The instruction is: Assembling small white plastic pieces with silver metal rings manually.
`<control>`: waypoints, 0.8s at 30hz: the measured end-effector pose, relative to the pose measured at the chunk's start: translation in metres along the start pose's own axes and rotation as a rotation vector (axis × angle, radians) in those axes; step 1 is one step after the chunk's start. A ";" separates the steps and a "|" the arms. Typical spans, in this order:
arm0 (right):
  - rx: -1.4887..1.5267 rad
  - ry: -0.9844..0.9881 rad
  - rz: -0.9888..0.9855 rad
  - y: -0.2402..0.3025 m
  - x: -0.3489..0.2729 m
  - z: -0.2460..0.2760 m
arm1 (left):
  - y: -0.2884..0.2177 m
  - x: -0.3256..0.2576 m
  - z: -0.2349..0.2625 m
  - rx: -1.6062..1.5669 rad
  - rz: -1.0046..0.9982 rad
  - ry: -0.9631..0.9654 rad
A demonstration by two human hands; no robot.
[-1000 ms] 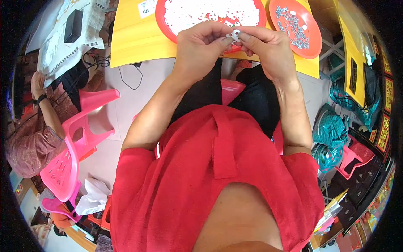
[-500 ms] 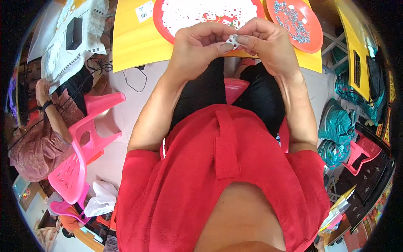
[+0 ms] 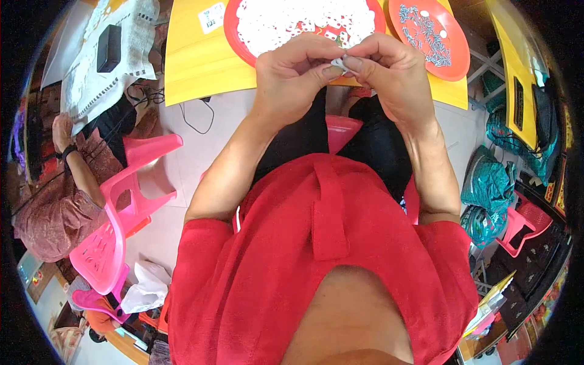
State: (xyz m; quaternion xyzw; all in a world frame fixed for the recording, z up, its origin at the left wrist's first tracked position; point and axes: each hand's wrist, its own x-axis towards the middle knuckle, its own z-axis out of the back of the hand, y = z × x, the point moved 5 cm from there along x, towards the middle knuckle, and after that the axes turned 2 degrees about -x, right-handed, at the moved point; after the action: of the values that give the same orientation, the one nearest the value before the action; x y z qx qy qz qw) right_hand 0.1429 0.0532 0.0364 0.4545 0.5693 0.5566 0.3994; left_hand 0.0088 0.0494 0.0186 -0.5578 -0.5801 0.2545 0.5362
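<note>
A small white plastic piece (image 3: 339, 62) is pinched between my two hands, above the near edge of the yellow table (image 3: 210, 73). My left hand (image 3: 298, 68) grips it with thumb and forefinger from the left. From the right, my right hand (image 3: 389, 67) pinches the same piece; the fingers hide much of it. Just beyond my hands, a red round tray (image 3: 232, 31) holds a heap of similar white pieces with holes. An orange-red oval tray (image 3: 460, 58) to the right carries many small grey metal screws (image 3: 429, 36) and a few white round bits.
At the left, another person's hand (image 3: 62, 132) rests by a cloth-covered table (image 3: 137, 45) bearing a black box (image 3: 109, 48). That person sits on a pink plastic chair (image 3: 115, 207). Teal bags (image 3: 486, 182) and a yellow board (image 3: 517, 73) stand at the right.
The white piece has turned between my fingertips, and its holed face no longer shows. My hands have shifted slightly; both still grip it.
</note>
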 end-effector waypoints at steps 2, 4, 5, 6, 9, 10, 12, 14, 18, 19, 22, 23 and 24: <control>0.007 -0.002 0.012 -0.001 0.001 -0.001 | -0.002 0.001 -0.001 0.050 -0.067 0.016; 0.016 -0.004 0.024 -0.001 0.001 -0.001 | 0.000 0.000 0.000 0.072 -0.076 -0.026; -0.030 -0.021 0.025 -0.001 0.002 -0.001 | 0.001 0.001 0.001 0.073 -0.077 -0.025; -0.076 -0.038 0.027 -0.001 0.003 0.000 | 0.002 0.002 0.002 0.082 -0.080 -0.029; 0.022 -0.042 -0.025 0.002 0.004 -0.002 | 0.000 0.005 0.002 0.112 -0.091 -0.038; 0.022 -0.043 -0.015 0.002 0.004 -0.002 | -0.001 0.006 0.001 0.131 -0.100 -0.041; -0.178 -0.046 -0.004 0.004 0.001 -0.001 | -0.006 0.003 -0.002 0.255 -0.097 -0.042; -0.197 -0.034 -0.007 0.004 0.000 -0.001 | -0.003 0.004 0.002 0.355 -0.063 -0.073; -0.137 -0.024 -0.060 -0.001 0.008 0.006 | 0.003 0.007 -0.001 0.198 -0.032 -0.025; -0.146 -0.031 -0.039 0.010 0.013 0.007 | 0.002 0.006 -0.001 0.071 0.075 -0.039; -0.326 -0.104 -0.008 0.033 0.044 0.021 | 0.001 0.007 0.011 0.045 0.191 -0.071; -0.341 -0.153 0.051 0.038 0.064 0.032 | 0.000 0.006 0.019 0.147 0.212 -0.107; -0.360 -0.207 0.108 0.047 0.085 0.045 | -0.005 0.007 0.024 0.304 0.183 -0.099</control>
State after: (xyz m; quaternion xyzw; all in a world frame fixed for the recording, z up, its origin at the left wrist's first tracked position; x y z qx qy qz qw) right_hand 0.1669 0.1461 0.0852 0.4603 0.3916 0.6201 0.5002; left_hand -0.0132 0.0615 0.0185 -0.5077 -0.5075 0.4138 0.5599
